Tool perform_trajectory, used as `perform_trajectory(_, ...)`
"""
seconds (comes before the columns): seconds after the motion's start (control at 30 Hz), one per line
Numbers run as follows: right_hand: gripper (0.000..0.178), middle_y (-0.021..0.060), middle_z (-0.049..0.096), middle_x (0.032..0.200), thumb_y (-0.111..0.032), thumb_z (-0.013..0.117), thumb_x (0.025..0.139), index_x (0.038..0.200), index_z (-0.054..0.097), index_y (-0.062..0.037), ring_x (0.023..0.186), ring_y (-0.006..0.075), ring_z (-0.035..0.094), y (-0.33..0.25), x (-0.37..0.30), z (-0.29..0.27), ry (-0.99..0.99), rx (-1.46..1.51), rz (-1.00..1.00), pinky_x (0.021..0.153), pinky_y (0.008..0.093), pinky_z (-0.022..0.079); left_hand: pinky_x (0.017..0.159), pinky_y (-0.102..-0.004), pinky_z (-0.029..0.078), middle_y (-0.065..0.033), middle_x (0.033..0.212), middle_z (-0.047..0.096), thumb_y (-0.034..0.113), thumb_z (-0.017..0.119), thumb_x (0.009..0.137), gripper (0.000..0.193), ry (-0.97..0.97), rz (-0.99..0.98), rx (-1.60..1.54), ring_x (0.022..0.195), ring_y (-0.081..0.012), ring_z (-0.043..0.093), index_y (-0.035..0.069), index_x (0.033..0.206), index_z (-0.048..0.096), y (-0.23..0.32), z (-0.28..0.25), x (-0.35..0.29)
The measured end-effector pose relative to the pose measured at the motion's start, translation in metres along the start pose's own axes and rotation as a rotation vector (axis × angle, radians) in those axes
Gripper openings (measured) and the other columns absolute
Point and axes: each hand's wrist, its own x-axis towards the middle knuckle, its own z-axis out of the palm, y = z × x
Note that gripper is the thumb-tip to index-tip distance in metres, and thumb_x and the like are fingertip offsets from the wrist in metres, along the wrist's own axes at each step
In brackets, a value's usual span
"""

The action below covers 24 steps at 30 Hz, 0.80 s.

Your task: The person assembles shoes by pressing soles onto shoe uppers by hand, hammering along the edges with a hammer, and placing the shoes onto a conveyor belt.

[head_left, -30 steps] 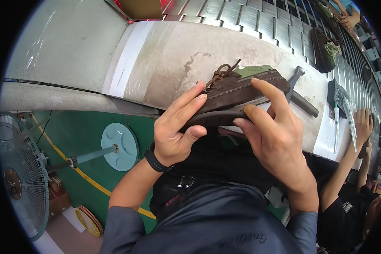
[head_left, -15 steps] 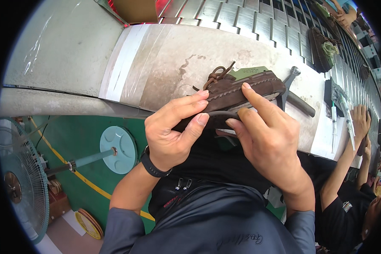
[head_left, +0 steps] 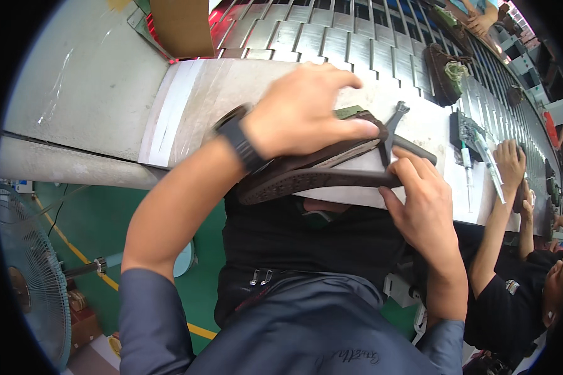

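brown shoe, dark sole apart at right end

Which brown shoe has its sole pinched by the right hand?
The nearer shoe, its sole gaping away at the end the right hand pinches. The shoe with the pale bundle lies farther off on the metal conveyor, untouched.

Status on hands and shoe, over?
Right hand pinching sole; left hand spread above brown shoe. Gap between sole and shoe at right end. Grey metal tool close by.
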Motion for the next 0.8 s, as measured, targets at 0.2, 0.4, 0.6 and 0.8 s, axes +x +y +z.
perform_trajectory(0.2, 0.024, 0.0119, 0.071, 0.092, 0.001, 0.082, 0.084, 0.098, 0.063, 0.0001, 0.087, 0.0254, 0.073, -0.012, -0.008, -0.044, 0.006, 0.55, 0.31, 0.082, 0.0359, 0.057, 0.103, -0.0376, 0.054, -0.0234, 0.123, 0.073, 0.035, 0.086, 0.081, 0.072, -0.408, -0.22, -0.371, 0.114, -0.0288, 0.07, -0.006, 0.135, 0.064, -0.026, 0.025, 0.038)
perform_trajectory(0.4, 0.055, 0.012, 0.072, 0.102, 0.008, 0.084, 0.087, 0.123, 0.045, -0.0039, 0.096, 0.015, 0.072, -0.046, 0.038, -0.027, 0.476, 1.417, 0.202, 0.09, 0.0301, 0.06, 0.11, -0.0352, 0.048, -0.0116, 0.129, 0.067, 0.017, 0.078, 0.082, 0.073, 0.276, -0.149, -0.734, 0.121, -0.0192, 0.062, -0.002, 0.148, 0.056, -0.019, -0.018, -0.001)
perform_trajectory(0.6, 0.072, 0.0296, 0.057, 0.142, -0.004, 0.096, 0.079, 0.128, 0.043, -0.0044, 0.127, 0.0309, 0.065, -0.082, 0.062, 0.041, 0.731, 1.323, -0.064, 0.112, 0.044, 0.052, 0.111, -0.0391, 0.048, -0.0169, 0.138, 0.06, 0.016, 0.077, 0.081, 0.059, 0.519, 0.221, -0.321, 0.125, -0.0286, 0.061, 0.0, 0.137, 0.063, 0.011, -0.066, -0.036)
perform_trajectory(0.8, 0.072, 0.0383, 0.054, 0.147, -0.004, 0.099, 0.072, 0.128, 0.053, -0.0027, 0.129, 0.0441, 0.066, -0.107, 0.064, 0.06, 0.757, 0.949, -0.222, 0.105, 0.0468, 0.058, 0.104, -0.0408, 0.049, -0.0183, 0.128, 0.063, 0.072, 0.076, 0.087, 0.088, 0.563, 0.199, -0.392, 0.119, -0.0302, 0.061, -0.002, 0.133, 0.063, 0.012, -0.075, -0.05)
